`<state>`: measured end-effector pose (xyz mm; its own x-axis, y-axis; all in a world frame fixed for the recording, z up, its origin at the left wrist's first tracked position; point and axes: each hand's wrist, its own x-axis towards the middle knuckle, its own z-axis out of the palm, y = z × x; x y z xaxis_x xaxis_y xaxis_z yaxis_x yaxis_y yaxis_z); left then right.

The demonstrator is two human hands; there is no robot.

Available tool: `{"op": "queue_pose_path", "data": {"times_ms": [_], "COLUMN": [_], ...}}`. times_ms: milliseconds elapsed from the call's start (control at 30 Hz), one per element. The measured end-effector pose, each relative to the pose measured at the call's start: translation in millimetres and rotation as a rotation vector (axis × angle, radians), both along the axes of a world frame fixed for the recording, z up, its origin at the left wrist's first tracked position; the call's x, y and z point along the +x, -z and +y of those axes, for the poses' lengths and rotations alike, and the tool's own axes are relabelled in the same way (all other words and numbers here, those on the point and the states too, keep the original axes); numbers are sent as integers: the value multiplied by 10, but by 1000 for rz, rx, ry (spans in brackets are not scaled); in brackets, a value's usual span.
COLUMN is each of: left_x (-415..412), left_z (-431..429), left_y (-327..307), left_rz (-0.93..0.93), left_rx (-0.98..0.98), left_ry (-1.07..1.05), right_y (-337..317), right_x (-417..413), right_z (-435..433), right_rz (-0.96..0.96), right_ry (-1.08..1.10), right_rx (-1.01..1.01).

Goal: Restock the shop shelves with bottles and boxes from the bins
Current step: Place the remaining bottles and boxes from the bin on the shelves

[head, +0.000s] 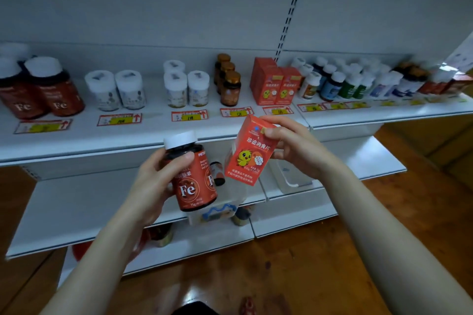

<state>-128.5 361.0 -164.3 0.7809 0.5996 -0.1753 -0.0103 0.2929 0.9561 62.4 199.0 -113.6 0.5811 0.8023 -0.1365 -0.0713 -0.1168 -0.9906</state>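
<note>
The red bottle (194,186) reads "Fe", the orange box (247,161) "珍迪消食片", and two shelf bottles (60,101) "Fe".

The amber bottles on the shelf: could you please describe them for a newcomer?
On the stocked shelf, look near the middle. Between white jars and orange boxes stands a row of amber bottles; neither neighbour has their gold caps.
</note>
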Motion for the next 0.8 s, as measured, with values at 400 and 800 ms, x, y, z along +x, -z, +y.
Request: {"op": "queue_pose_path", "data": {"times_ms": [400, 800], "left_x": [682, 2048], "left_z": [-203, -547], "left_y": [-269, -494], "left_rz": [-66, -99], "left_rx": [80, 107], "left_ry": [-68, -211], "right_y": [-230, -800], "right_x": [691, 2503], "right_z": [-283, -30], "right_rz": [-262, -383], "right_ry": [1, 128], "right_rx": [-79, 173]}}
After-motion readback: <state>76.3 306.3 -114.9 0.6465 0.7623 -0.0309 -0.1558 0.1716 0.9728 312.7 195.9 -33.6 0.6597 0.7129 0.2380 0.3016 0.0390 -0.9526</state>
